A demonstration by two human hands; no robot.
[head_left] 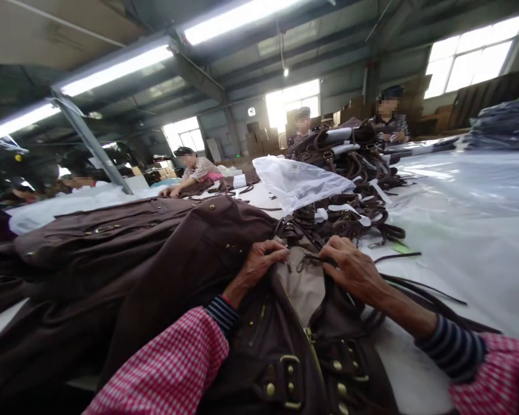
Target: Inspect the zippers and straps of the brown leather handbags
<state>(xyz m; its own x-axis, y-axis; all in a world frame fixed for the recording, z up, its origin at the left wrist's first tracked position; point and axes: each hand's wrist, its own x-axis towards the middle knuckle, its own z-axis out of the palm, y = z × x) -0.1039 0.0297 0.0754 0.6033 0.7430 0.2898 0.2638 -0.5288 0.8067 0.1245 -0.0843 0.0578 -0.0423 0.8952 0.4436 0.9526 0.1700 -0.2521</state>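
Observation:
A dark brown bag (285,351) with brass studs and buckles lies in front of me, its top open on a beige lining (305,285). My left hand (259,262) is closed, pinching the left edge of the bag's opening. On the right edge, my right hand (352,268) is closed too, gripping the rim near a zip pull. Both arms wear red checked sleeves with striped cuffs.
More brown bags (112,242) are piled to my left. A heap of brown straps (354,190) and a white plastic bag (303,181) lie beyond my hands. Clear plastic sheet (467,219) covers the table at right. Other people work at the far side.

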